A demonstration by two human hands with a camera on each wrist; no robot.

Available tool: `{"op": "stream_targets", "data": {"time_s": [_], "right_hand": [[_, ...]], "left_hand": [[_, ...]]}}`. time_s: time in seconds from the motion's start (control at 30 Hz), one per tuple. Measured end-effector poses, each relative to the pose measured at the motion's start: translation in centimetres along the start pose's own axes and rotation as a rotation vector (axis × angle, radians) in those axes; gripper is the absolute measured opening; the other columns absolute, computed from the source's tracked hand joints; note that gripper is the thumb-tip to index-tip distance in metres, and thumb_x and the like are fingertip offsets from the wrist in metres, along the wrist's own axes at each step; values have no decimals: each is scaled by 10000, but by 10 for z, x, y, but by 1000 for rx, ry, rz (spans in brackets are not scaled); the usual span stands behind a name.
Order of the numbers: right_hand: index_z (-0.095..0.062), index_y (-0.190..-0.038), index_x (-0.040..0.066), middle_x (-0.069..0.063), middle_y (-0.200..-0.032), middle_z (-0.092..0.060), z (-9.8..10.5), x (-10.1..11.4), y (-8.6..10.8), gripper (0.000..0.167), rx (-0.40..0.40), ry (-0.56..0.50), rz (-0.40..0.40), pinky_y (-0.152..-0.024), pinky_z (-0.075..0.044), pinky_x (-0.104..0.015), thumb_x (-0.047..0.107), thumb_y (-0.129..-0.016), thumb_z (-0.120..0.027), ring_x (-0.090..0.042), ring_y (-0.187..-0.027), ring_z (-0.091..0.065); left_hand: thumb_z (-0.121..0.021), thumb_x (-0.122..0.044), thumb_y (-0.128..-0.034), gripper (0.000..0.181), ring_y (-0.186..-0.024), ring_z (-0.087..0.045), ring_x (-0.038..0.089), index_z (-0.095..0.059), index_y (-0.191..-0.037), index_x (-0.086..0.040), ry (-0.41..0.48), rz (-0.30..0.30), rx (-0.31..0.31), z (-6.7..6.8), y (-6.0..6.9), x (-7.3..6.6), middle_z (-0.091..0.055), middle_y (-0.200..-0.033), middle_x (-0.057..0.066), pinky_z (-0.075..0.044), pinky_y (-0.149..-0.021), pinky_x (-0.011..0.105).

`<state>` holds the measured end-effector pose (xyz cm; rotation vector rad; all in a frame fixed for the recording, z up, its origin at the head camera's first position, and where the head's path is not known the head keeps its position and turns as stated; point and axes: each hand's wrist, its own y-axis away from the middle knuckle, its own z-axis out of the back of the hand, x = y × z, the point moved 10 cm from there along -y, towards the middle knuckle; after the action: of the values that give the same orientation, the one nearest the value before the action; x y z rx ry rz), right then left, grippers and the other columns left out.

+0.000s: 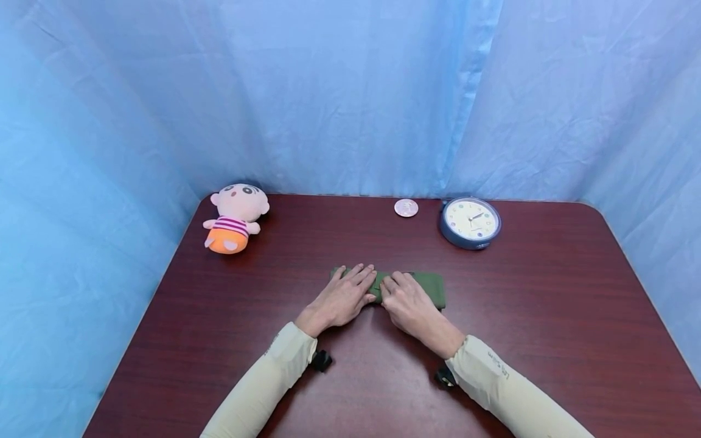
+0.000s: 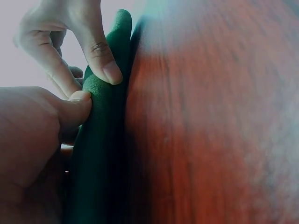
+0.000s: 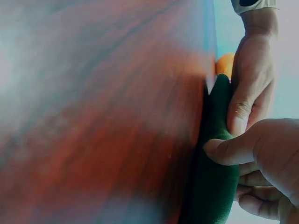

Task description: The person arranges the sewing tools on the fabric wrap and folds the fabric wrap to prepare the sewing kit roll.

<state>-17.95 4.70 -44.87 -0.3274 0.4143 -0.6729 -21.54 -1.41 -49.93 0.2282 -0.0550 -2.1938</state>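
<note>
A flat, oblong green fabric case (image 1: 431, 287) lies on the table in front of the person; its exact kind cannot be told. The left hand (image 1: 341, 300) rests on its left part, fingers stretched out over the top and thumb near the front edge. On the middle of the case, the right hand (image 1: 412, 305) has its fingers curled and pinches the fabric, close beside the left thumb. Both wrist views show the rounded front edge of the case (image 2: 100, 144) with the thumbs against it. What lies under the right fingers is hidden.
A plush doll (image 1: 232, 222) with a striped top and orange bottoms lies at the back left of the dark red table (image 1: 547, 316). A silvery round disc (image 1: 406, 208) and a blue round clock (image 1: 471, 222) are towards the back right. Blue curtains (image 1: 350, 97) surround the table.
</note>
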Motion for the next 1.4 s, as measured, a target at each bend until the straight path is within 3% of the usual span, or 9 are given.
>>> {"op": "stream_targets", "data": {"time_s": [0.17,0.3,0.5,0.67,0.83,1.07,1.4], "right_hand": [[-748,-1002,62,-36,-963,-732,0,-10,4,350,52,-76,-89,-756,-525,-355,296,-761,-845,-224,-895,-633],[-739,-1068,78,-44,-1043,-742,-1,-17,7,380,83,-141,-154,-782,-536,-376,319,-791,-838,-228,-959,-652],[-722,-1155,70,-69,-1107,-748,-3,-24,8,451,125,-180,-188,-819,-552,-408,368,-828,-808,-242,-1003,-674],[-672,-1269,63,-96,-1195,-719,0,-35,12,559,146,-222,-252,-870,-553,-454,423,-856,-778,-271,-1078,-667],[-553,-1398,3,-195,-1398,-586,-5,-45,26,793,236,-261,-372,-1010,-495,-535,552,-853,-733,-364,-1289,-563],[-334,-1539,-32,-284,-1620,-268,-34,-38,58,992,496,-324,-485,-1195,-261,-637,664,-887,-605,-450,-1508,-277],[-265,-1561,-46,-297,-1638,-200,-53,-40,60,1062,538,-306,-466,-1219,-211,-641,704,-876,-577,-459,-1528,-218]], "left_hand": [[-354,-412,-1085,562,-1529,-328,266,-362,-1564,-117,8,2,17,-3,0,0,-331,-1648,66,-299,-1229,535],[-349,-412,-1087,562,-1531,-323,269,-358,-1565,-118,0,-4,21,-2,-1,0,-326,-1650,66,-298,-1230,536],[-370,-423,-1080,581,-1538,-306,276,-354,-1565,-103,23,-3,26,0,0,1,-323,-1651,76,-285,-1232,544],[-411,-456,-1062,623,-1553,-268,280,-344,-1569,-100,46,17,-11,6,4,2,-308,-1656,88,-260,-1238,559],[-456,-521,-1028,721,-1569,-219,283,-302,-1583,-87,46,74,-33,12,12,6,-273,-1667,103,-228,-1246,574],[-483,-609,-985,895,-1591,-119,291,-150,-1616,-69,95,151,60,-6,20,13,-125,-1704,108,-161,-1257,599],[-429,-600,-1006,902,-1596,-62,298,-78,-1615,-34,85,200,106,-11,13,18,-34,-1710,125,-129,-1268,589]]}}
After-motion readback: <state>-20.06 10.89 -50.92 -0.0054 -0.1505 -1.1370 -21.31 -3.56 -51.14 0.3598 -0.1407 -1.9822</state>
